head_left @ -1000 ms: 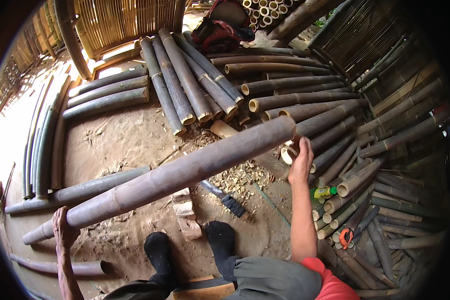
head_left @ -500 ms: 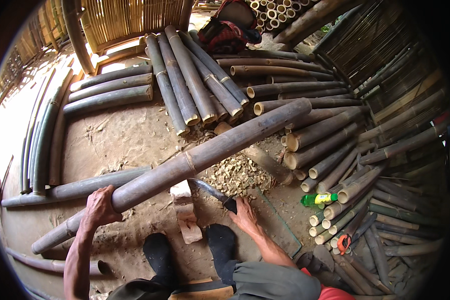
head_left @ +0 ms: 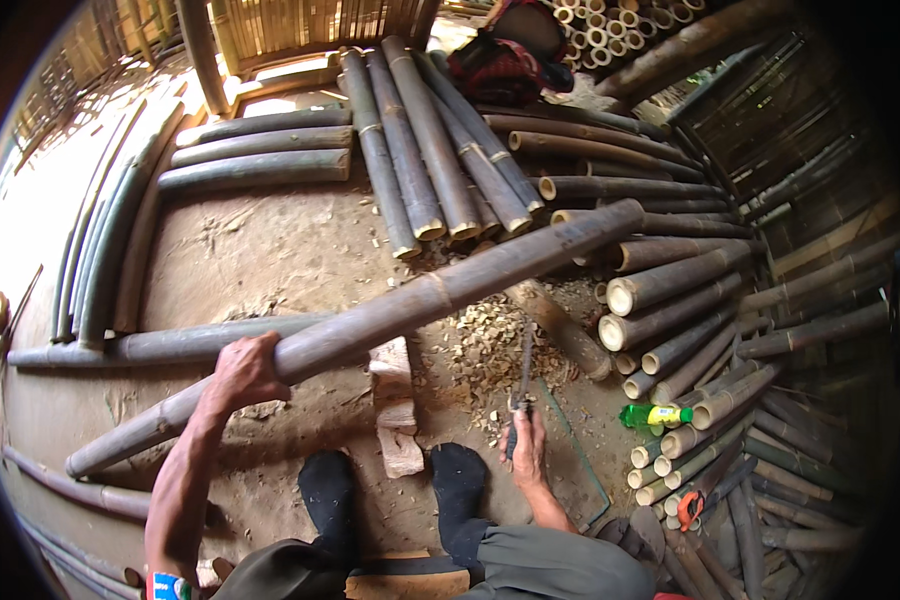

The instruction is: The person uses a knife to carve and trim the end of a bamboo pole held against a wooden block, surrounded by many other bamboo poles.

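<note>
Since the earlier frames, the right hand (head_left: 526, 448) has been taken off the far end of the long bamboo pole (head_left: 390, 318), brought down to the ground and closed on the handle of a long-bladed knife (head_left: 520, 385). The left hand (head_left: 240, 368) has been shifted from the pole's lower end up to a point nearer its middle.

In the head view, the pole is held slantwise above the dirt floor (head_left: 260, 250). The left hand is curled over it from above, and its far end is rested on the stacked bamboo at the right edge of the floor. A wooden chopping block (head_left: 398, 405) is seen just beneath the pole, before the two dark-socked feet (head_left: 390, 490). A scatter of chips (head_left: 485, 345) lies beside the block, so some cutting appears already done. The held pole itself looks whole and unsplit, and the blade is pointed away from it, not yet applied.

Round about, bamboo lengths are piled along the far and right edges of the floor. A green bottle (head_left: 655, 414) is lodged among the cut ends at the right. A short bamboo piece (head_left: 555, 325) lies under the pole near the knife and could hamper a swing.
</note>
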Available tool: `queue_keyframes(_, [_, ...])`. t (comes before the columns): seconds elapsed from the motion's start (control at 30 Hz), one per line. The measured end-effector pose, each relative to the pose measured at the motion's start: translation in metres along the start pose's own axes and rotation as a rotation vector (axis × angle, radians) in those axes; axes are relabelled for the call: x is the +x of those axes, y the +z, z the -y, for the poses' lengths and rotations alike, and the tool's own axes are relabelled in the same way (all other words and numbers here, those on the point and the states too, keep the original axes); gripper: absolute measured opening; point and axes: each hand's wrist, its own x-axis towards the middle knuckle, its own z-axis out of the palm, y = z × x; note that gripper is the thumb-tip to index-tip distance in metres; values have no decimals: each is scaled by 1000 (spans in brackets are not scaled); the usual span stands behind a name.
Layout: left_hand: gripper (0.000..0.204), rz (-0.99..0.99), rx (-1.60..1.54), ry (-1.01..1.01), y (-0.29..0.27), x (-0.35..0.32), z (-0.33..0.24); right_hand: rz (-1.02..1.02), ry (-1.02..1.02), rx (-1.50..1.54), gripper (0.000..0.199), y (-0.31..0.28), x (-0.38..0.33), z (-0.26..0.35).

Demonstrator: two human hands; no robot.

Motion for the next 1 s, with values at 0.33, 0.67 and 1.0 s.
queue_keyframes(0.33, [65, -555, 182, -18, 57, -47, 30, 129, -581, -551, 69, 67, 28, 76])
queue_keyframes(0.67, [56, -681, 183, 65, 71, -25, -6, 138, -820, -955, 67, 87, 56, 76])
queue_keyframes(1.0, [54, -632, 143, 36, 80, -13, -1, 20, -791, -953, 61, 66, 94, 86])
